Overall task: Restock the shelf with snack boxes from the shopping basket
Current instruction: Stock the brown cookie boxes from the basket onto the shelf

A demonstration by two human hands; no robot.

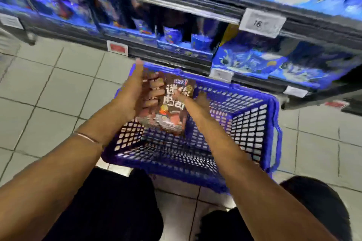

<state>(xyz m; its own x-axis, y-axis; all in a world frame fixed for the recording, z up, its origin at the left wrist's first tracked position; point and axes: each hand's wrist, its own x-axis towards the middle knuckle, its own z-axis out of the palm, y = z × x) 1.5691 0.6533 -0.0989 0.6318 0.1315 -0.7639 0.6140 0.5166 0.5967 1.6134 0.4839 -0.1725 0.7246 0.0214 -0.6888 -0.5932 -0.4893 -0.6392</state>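
A blue mesh shopping basket (254, 115) stands on the tiled floor in front of me. Above its far left corner I hold a brown snack box (172, 111) with white characters and a red picture. My left hand (135, 92) grips the box's left side, its fingers curled over the front face. My right hand (188, 98) touches the box's right edge; blur hides how its fingers lie. The shelf (176, 53) behind the basket carries blue snack boxes, with a dark gap at its middle.
Price tags (261, 22) hang on the shelf edges, one reading 16, and red tags (117, 47) lower down. Larger blue packs (274, 62) fill the shelves on the right. My knees in dark trousers (117, 211) are at the bottom. Grey floor tiles lie to the left.
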